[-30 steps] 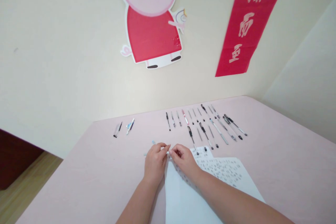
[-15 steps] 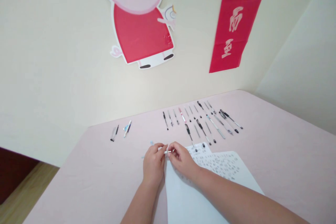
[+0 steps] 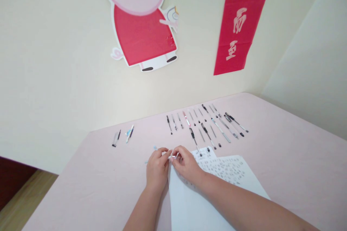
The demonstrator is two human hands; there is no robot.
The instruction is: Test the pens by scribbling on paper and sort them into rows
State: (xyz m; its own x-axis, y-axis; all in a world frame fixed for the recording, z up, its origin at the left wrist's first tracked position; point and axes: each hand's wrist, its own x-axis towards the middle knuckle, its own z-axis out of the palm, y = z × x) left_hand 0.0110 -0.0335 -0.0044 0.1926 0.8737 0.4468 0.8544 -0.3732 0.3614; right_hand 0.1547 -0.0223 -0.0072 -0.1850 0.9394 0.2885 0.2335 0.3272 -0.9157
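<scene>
Both hands meet above the left edge of the written paper [image 3: 200,205], fingertips almost touching. My left hand [image 3: 158,168] is closed in a pinch on a slim white pen part [image 3: 171,157]. From the other side, the thumb and fingers of my right hand [image 3: 185,164] pinch the same small piece at its right end. Most of the piece is hidden by the fingers, so its full shape cannot be told. Just past my left hand, light blue bits [image 3: 155,148] show on the pink table.
Several pens and refills [image 3: 207,135] lie in rows behind the paper. To the left are a clear pen barrel with a black part [image 3: 116,138] and a white and blue pen [image 3: 130,134]. The pink table [image 3: 108,187] meets a wall with a cartoon pig cutout [image 3: 143,36] and red banner [image 3: 241,25].
The view has shifted slightly, moving everything a little to the left in the picture. Both hands keep their pinch on the pen part, with only small finger movement.
</scene>
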